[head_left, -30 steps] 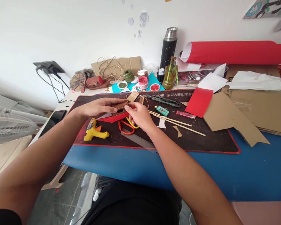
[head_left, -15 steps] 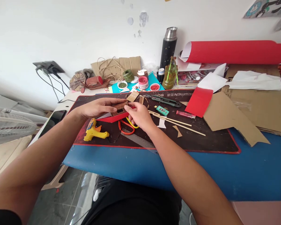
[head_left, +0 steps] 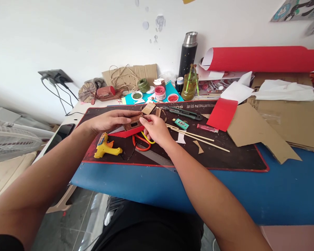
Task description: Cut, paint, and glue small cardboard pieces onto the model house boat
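Observation:
A small brown model piece (head_left: pixel 134 122) with a dark rectangular hole in its side is between my two hands. My left hand (head_left: pixel 108 121) steadies its left side and top, thumb in front and fingers reaching along the back. At the right end, my right hand (head_left: pixel 155 127) pinches the piece with thumb and bent fingers; the fingertips are partly hidden. A red corrugated strip (head_left: pixel 127 132) runs along the front of the piece. Just below are scissors (head_left: pixel 141 143) with red and yellow handles, and a yellow glue gun (head_left: pixel 107 148) lies left of them.
On the dark mat (head_left: pixel 225 162) lie a utility knife (head_left: pixel 184 113), wooden sticks (head_left: pixel 199 136), a green lighter (head_left: pixel 181 123) and a clear ruler (head_left: pixel 154 157). Paint jars (head_left: pixel 160 92) and a black flask (head_left: pixel 188 52) stand behind. Cardboard (head_left: pixel 256 129) and red card (head_left: pixel 222 113) lie right.
The view has shifted very slightly. Both hands keep hold of the brown piece in nearly the same position, and the hole in its side shows a little more clearly.

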